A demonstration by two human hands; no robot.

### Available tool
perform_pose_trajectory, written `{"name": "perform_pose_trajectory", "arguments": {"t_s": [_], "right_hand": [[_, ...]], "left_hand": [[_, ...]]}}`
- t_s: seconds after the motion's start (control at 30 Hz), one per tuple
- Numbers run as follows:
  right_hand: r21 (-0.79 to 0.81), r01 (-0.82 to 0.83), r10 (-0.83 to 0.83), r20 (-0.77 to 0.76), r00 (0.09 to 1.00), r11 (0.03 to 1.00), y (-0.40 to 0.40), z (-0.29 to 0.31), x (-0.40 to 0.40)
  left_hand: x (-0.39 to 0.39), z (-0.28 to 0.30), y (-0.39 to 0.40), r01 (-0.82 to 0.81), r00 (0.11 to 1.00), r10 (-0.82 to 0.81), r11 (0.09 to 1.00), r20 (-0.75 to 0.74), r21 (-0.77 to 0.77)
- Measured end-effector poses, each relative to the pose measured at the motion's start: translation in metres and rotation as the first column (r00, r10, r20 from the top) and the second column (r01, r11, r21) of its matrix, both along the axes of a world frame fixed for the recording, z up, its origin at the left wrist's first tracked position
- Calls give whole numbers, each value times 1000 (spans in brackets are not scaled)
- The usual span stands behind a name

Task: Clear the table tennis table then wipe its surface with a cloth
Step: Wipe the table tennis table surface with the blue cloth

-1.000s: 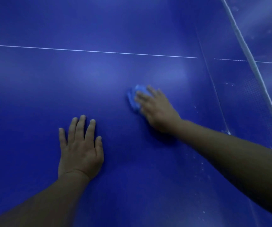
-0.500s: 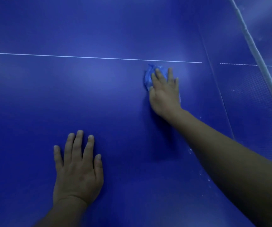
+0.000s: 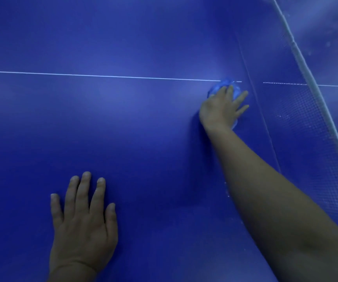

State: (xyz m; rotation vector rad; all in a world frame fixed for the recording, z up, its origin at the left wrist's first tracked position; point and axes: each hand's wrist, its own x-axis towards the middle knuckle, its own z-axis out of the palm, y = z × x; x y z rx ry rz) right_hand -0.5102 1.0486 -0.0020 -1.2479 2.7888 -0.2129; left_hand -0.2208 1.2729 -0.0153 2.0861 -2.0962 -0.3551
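Cloth (image 3: 225, 84) under right hand (image 3: 221, 108) on unlabelled table (image 3: 143, 129).

Dim bluish light, soft glare patches on the table (image 3: 123, 123), blurred hazy right edge.

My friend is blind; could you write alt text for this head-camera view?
A person's right hand presses a blue cloth on a blue table tennis table, at its white line near the net. The left hand rests flat.
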Motion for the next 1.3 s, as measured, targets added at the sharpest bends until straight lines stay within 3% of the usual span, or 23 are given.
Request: {"name": "perform_pose_trajectory", "arguments": {"t_s": [0.03, 0.1, 0.17, 0.23, 0.3, 0.4, 0.43, 0.57, 0.7, 0.83, 0.93, 1.03, 1.13, 1.23, 1.3], "right_hand": [[-2, -26, 26, 9, 1000, 1000, 1, -1, 9], [-18, -279, 279, 17, 960, 960, -4, -6, 41], [-8, -551, 551, -23, 835, 835, -17, -8, 59], [108, -627, 636, -110, 764, 771, -36, 0, 37], [138, -513, 531, -170, 830, 847, -44, 3, -5], [50, -232, 236, -147, 961, 972, -26, -2, -32], [17, -238, 238, -145, 960, 971, -21, -4, -21], [-31, -513, 507, -105, 855, 858, -46, -7, 21], [-9, -245, 244, -73, 967, 969, -68, 5, -26], [12, -20, 22, -107, 994, 1000, 5, 5, -51], [19, -91, 93, -164, 982, 996, 25, -6, -27], [36, -214, 217, -130, 968, 976, -23, 1, -12], [99, -214, 225, -108, 968, 972, -58, 5, -28], [170, -157, 191, -208, 959, 973, -14, 5, -60], [195, -150, 194, -234, 953, 969, 42, -1, -62]], "left_hand": [[0, 0, 0, -5, 1000, 5, 1000, -2, 0], [-1, -2, 0, -13, 1000, 13, 1000, 2, -15], [0, -6, -1, -10, 1000, 10, 999, 13, -39], [0, -10, -1, -3, 999, 5, 997, 33, -79], [-1, -13, -1, -11, 999, 17, 992, 42, -124], [1, -17, 0, -13, 999, 19, 986, 33, -169], [2, -19, 1, -9, 999, 16, 984, 40, -176], [4, -28, -1, 1, 999, 9, 980, 47, -199], [2, -28, -2, -12, 1000, 14, 983, 8, -186], [0, -21, -3, 4, 1000, 0, 989, 28, -151], [-1, -18, -3, -13, 1000, 16, 994, 27, -105], [0, -21, -2, 0, 1000, 2, 994, 24, -111], [4, -27, -2, 8, 1000, -6, 990, 20, -137], [12, -32, -1, 73, 997, -67, 987, 48, -142], [12, -32, -1, 22, 999, -18, 989, 31, -143]]}}
